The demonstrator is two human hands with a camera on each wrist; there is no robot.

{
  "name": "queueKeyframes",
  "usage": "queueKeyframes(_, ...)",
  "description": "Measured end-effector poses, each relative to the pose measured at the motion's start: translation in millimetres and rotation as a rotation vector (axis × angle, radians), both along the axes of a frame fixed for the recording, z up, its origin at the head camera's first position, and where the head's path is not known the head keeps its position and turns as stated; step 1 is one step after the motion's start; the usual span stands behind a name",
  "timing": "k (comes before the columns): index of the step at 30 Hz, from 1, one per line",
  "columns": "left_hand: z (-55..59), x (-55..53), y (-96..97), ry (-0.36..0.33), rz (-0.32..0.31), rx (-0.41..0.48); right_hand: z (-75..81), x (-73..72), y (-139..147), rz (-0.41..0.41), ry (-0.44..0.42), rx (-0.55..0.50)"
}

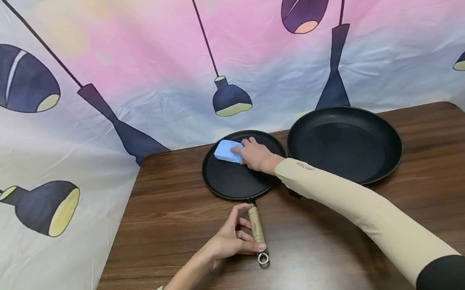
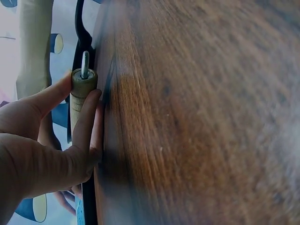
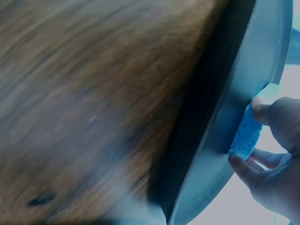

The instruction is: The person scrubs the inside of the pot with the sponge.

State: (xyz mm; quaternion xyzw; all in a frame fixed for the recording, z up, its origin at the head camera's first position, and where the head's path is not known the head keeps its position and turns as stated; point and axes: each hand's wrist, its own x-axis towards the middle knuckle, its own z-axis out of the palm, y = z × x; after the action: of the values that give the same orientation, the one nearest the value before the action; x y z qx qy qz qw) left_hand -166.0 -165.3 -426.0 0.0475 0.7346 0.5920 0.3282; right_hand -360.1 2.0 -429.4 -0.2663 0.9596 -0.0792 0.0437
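Observation:
A flat, shallow black frying pan (image 1: 229, 181) lies at the back middle of the table, its wooden handle (image 1: 256, 225) toward me. My left hand (image 1: 231, 237) grips that handle between thumb and fingers, just before the metal hanging ring (image 1: 263, 259). In the left wrist view the handle's end (image 2: 84, 84) shows between the thumb and fingers. My right hand (image 1: 257, 155) pinches a light blue sponge (image 1: 228, 151) against the pan's upper left surface. The right wrist view shows the sponge (image 3: 248, 131) on edge between thumb and fingertips, at the pan's face.
A larger, deeper black pan (image 1: 343, 147) stands to the right of the flat one, its near left part behind my right forearm. The wooden table (image 1: 172, 227) ends at a fabric backdrop (image 1: 156, 75) printed with hanging lamps.

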Motion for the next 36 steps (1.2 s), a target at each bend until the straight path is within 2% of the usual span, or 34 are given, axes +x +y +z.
queueKeyframes(3, -0.9, 0.3, 0.7, 0.003, -0.002, -0.005, 4.3, 10.2, 10, 0.071, -0.039, -0.023)
queueKeyframes(7, -1.5, 0.0, 2.3, 0.003, 0.002, 0.005, 13.3, 26.4, 30, 0.225, -0.102, -0.056)
queueKeyframes(10, -0.6, -1.2, 3.3, 0.001, -0.001, 0.007, 19.0, 37.0, 45, 0.313, -0.153, -0.043)
queueKeyframes(15, 2.0, -3.3, 3.3, 0.014, -0.009, -0.017, 25.0, 43.1, 52, 0.36, -0.183, -0.04)
queueKeyframes(20, 1.6, -1.9, 2.8, 0.007, -0.006, -0.02, 20.8, 27.8, 36, 0.286, -0.159, -0.039)
queueKeyframes(26, -0.5, 2.5, 0.7, -0.005, -0.008, 0.0, 4.1, -1.1, 11, 0.039, -0.056, -0.044)
queueKeyframes(29, -0.3, 3.6, -0.1, -0.003, -0.012, 0.0, 1.4, -10.6, 2, -0.05, -0.044, -0.035)
queueKeyframes(31, 0.1, 3.6, -0.6, 0.001, -0.009, -0.006, 3.8, -14.9, -1, -0.073, -0.07, -0.035)
queueKeyframes(33, 0.3, 3.1, -0.9, 0.008, -0.003, -0.009, 7.8, -18.0, -1, -0.063, -0.097, -0.03)
queueKeyframes(36, -0.1, 2.0, -0.9, 0.019, 0.002, -0.015, 14.6, -18.7, 5, 0.018, -0.131, -0.023)
